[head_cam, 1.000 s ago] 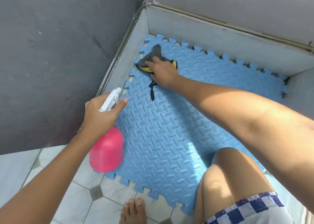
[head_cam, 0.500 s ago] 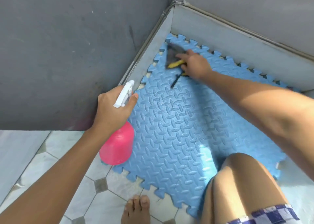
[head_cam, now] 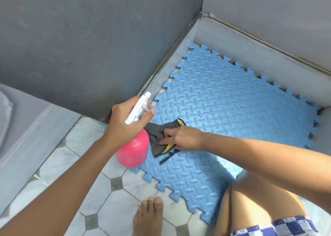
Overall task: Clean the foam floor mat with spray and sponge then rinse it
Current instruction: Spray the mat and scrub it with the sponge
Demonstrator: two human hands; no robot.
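Note:
A blue foam mat (head_cam: 232, 106) with jigsaw edges lies flat in the corner of two grey walls. My left hand (head_cam: 125, 122) grips the white trigger head of a pink spray bottle (head_cam: 133, 151), held above the mat's near left edge. My right hand (head_cam: 182, 138) presses a grey and yellow cloth (head_cam: 157, 133) onto the mat, just right of the bottle. A dark strap hangs from the cloth toward me.
Grey walls (head_cam: 89, 47) with a pale baseboard (head_cam: 250, 54) border the mat at left and back. White tiled floor (head_cam: 100, 196) with small grey squares lies at the front left. My bare foot (head_cam: 148, 217) and bent knee (head_cam: 259, 205) are at the mat's near edge.
My right hand has dragged the cloth from the mat's far corner back to the near left edge beside the bottle. The view has shifted left.

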